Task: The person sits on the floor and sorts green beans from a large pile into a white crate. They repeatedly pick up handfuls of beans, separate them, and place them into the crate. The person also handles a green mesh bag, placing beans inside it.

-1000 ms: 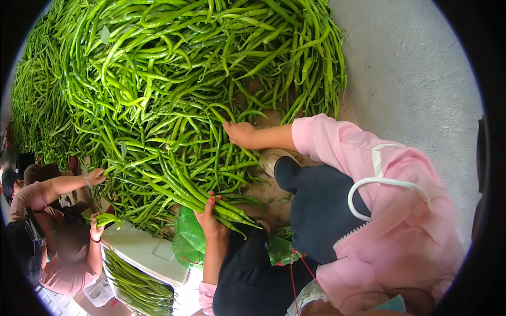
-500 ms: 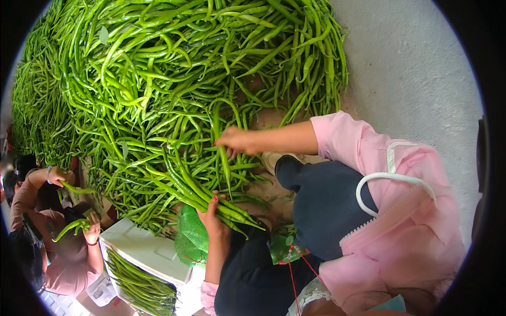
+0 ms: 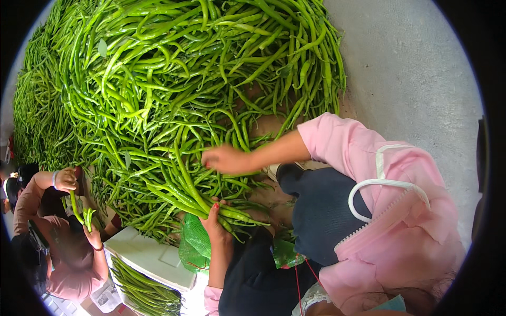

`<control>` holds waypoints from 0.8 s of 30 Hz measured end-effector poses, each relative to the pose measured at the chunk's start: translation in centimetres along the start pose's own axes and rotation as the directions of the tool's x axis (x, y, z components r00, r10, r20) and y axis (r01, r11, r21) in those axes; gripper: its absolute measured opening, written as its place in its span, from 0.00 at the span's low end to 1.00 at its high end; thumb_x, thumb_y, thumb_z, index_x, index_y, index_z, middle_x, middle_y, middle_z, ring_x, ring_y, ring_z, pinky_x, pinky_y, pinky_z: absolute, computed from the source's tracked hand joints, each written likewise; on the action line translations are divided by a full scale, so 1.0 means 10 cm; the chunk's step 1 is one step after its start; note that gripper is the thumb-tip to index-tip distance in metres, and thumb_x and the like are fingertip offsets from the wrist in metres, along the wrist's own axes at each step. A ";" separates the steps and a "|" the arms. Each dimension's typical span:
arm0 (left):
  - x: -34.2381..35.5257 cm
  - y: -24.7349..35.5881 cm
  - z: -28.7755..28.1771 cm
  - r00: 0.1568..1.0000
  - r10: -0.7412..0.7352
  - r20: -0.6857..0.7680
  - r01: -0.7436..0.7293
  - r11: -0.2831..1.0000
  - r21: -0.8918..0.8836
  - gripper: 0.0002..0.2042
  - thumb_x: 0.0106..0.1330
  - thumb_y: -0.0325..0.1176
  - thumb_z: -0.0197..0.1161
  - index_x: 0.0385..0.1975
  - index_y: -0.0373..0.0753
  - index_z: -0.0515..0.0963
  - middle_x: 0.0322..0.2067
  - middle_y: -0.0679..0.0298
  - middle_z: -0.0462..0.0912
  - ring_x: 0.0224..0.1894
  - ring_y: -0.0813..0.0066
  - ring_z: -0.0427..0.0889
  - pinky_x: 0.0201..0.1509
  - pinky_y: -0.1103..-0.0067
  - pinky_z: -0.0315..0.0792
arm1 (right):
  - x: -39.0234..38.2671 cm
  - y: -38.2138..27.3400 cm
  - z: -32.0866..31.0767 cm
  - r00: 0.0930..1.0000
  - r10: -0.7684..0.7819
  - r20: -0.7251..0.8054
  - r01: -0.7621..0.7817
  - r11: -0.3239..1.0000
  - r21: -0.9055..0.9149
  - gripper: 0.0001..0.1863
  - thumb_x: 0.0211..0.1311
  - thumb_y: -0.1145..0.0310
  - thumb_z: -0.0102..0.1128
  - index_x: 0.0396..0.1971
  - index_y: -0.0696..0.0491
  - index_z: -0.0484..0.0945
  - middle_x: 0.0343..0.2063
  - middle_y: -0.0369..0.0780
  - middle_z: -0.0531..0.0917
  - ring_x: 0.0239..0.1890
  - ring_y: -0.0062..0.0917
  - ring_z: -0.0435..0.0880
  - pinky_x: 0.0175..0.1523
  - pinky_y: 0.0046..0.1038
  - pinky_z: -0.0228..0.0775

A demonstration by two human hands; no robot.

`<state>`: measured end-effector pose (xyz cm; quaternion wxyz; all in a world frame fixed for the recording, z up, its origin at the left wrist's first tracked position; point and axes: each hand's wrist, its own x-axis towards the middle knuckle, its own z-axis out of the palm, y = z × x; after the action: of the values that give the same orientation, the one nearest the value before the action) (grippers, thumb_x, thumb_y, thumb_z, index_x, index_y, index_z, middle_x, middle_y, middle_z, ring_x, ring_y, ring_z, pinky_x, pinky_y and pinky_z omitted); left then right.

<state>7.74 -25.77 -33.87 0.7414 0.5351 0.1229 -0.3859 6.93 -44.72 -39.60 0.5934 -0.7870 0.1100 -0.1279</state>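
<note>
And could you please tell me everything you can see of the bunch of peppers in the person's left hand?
The bunch is several long, slender green peppers with smooth, glossy skins, some slightly curved. Gripped in the left hand, it slants from upper left to lower right, ends sticking out past both sides. Its upper ends overlap the pepper pile in view; whether they touch is unclear.

Left hand [image 3: 215, 225] curled, right hand [image 3: 226, 159] blurred
</note>
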 end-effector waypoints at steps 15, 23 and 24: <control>0.07 0.03 -0.37 0.996 -0.002 -0.086 -0.002 0.999 -0.045 0.15 0.55 0.26 0.56 0.42 0.34 0.64 0.33 0.59 0.73 0.31 0.67 0.76 0.37 0.69 0.75 | 1.66 0.72 -0.65 0.954 0.098 0.284 0.215 0.438 -0.873 0.22 0.48 0.67 0.52 0.47 0.45 0.68 0.48 0.41 0.68 0.56 0.37 0.62 0.56 0.42 0.56; 0.06 -0.04 -0.25 0.995 -0.094 -0.044 0.089 0.991 -0.095 0.12 0.55 0.28 0.56 0.39 0.33 0.68 0.31 0.58 0.74 0.33 0.68 0.75 0.39 0.71 0.74 | 1.67 1.08 -0.57 0.944 0.051 0.327 0.311 0.205 -0.928 0.18 0.38 0.73 0.58 0.35 0.46 0.76 0.34 0.35 0.74 0.43 0.30 0.68 0.45 0.36 0.58; 0.04 0.01 -0.25 0.995 -0.080 -0.058 0.077 0.995 -0.061 0.13 0.55 0.27 0.56 0.39 0.33 0.67 0.32 0.59 0.74 0.33 0.67 0.75 0.39 0.70 0.74 | 1.60 1.09 -0.56 0.927 -0.128 0.351 0.367 0.126 -0.922 0.12 0.37 0.71 0.59 0.28 0.45 0.78 0.30 0.32 0.74 0.41 0.27 0.69 0.43 0.32 0.59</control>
<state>8.64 -23.71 -34.98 0.7369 0.5194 0.1775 -0.3946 19.95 -57.96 -47.52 -0.0728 -0.9958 -0.0223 -0.0500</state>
